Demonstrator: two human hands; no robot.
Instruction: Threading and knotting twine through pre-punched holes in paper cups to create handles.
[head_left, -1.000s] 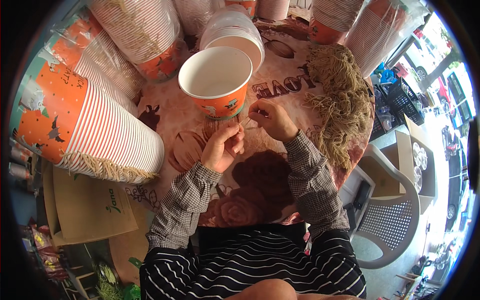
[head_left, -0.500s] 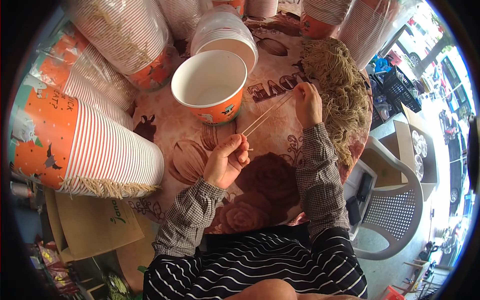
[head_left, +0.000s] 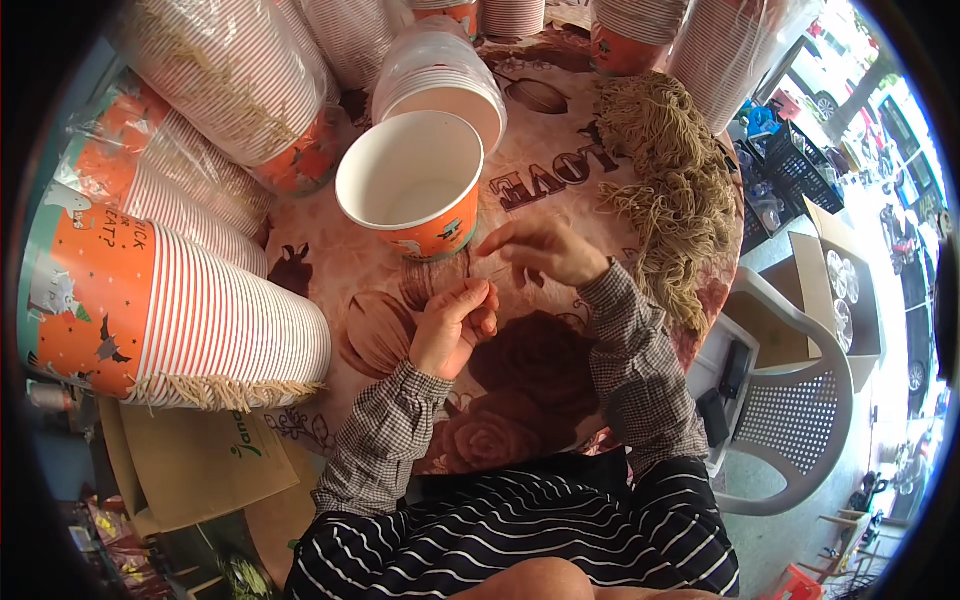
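An orange paper cup [head_left: 432, 232] with a white inside stands upright on the patterned tablecloth [head_left: 330, 260], just beyond my hands. My left hand [head_left: 452, 328] is below the cup with its fingers pinched on a few thin tan strings [head_left: 487, 272]. Close to the right of the cup's base is my right hand [head_left: 545, 250], its fingertips pinched on the same strings near the cup's lower edge. A big heap of tan strings [head_left: 668, 185] lies to the right of my right hand. The strings between my hands are hard to make out.
Long stacks of orange and white striped cups lie on their sides at the left [head_left: 190, 320] and along the back [head_left: 230, 90]. A white stack [head_left: 440, 80] lies behind the cup. A white plastic chair [head_left: 790, 420] stands at the right, a brown paper bag [head_left: 190, 460] at lower left.
My right hand has come back from the string heap toward the left hand and the cup. The strings that stretched between the hands are now drawn short.
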